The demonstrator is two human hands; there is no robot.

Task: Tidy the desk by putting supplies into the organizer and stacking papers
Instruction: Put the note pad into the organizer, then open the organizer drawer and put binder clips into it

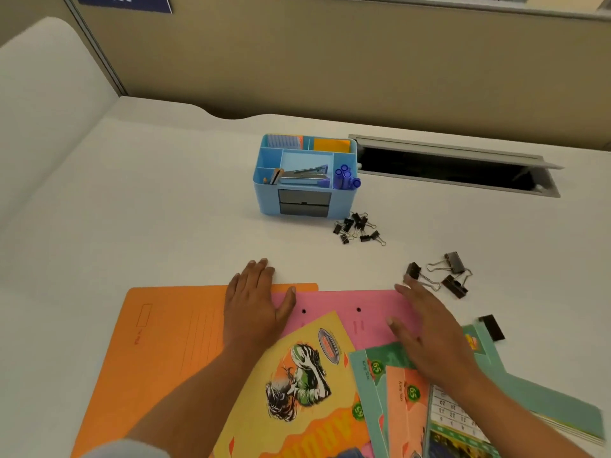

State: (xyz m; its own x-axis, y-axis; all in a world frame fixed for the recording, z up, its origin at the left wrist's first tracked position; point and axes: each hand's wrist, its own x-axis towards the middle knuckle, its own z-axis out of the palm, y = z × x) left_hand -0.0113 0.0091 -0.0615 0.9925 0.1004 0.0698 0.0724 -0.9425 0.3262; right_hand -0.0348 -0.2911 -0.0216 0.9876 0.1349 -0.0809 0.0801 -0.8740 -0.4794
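A blue desk organizer [267, 200] stands mid-desk, holding a stapler [302, 176], blue pens [345, 178] and sticky notes [331, 145]. Small black binder clips [358, 228] lie in a heap to its right front. Larger binder clips [441, 276] lie further right. An orange folder [172, 342] and a pink folder [363, 312] overlap at the near edge. A yellow notebook [297, 391] and green and peach notebooks [383, 391] lie on them. My left hand [254, 305] rests flat where the two folders meet. My right hand [429, 335] hovers, fingers spread, over the pink folder.
An open cable slot [446, 166] with a raised lid is cut into the desk behind and right of the organizer. A beige partition wall [330, 61] closes the back. One black clip [492, 327] lies on a green sheet at the right.
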